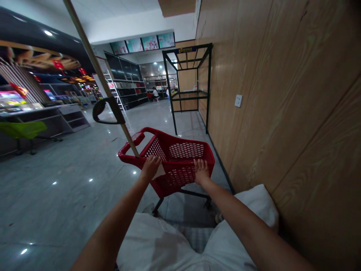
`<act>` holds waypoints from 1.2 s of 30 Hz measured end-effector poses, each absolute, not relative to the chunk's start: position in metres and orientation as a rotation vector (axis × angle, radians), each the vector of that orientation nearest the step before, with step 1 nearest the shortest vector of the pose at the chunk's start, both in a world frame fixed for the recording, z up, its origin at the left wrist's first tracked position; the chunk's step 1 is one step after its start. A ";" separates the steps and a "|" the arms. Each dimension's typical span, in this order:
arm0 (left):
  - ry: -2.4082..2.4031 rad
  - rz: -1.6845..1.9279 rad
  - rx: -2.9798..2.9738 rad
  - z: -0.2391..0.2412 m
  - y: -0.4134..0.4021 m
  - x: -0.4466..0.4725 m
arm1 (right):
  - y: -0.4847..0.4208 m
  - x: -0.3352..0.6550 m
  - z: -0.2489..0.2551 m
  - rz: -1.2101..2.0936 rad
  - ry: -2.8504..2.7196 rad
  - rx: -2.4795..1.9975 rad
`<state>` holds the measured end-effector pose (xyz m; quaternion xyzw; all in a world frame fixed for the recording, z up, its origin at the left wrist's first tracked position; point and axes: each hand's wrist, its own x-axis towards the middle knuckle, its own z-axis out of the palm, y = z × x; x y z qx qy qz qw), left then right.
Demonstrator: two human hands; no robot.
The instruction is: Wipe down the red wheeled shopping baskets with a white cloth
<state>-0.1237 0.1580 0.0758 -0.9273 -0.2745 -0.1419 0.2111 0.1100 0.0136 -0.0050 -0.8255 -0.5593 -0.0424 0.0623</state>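
Note:
A red plastic shopping cart (186,150) with a perforated basket stands in front of my knees. My left hand (151,167) presses a white sheet (159,172), cloth or paper, against the near rim, its fingers bent over the edge. Farther right on that same rim, my right hand (201,171) hooks its fingers over the top, the palm against the basket's outer side. A long pole (87,47) slants down to the cart's left end, where its lower tip is hidden. A dark loop-shaped handle (108,111) sits on the pole.
A wood-panelled wall (262,120) with a socket (238,100) runs close along my right. Ahead stands a dark metal rack frame (208,86). At left are a counter (64,116) and a green chair (22,129). People (155,94) are far back by shelves. The tiled floor (70,180) is shiny.

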 end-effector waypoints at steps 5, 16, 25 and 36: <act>-0.760 -0.466 -2.678 0.047 0.129 -0.069 | 0.025 0.074 -0.007 -0.166 -1.874 -2.187; -0.631 -0.471 -2.537 0.090 0.151 -0.130 | 0.024 0.118 0.002 -0.204 -1.891 -2.351; -0.298 -0.619 -2.700 0.096 0.157 -0.143 | 0.036 0.142 0.021 -0.009 -1.696 -2.661; -0.642 -0.863 -2.541 0.148 0.182 -0.208 | 0.051 0.086 0.085 -0.038 -1.843 -2.030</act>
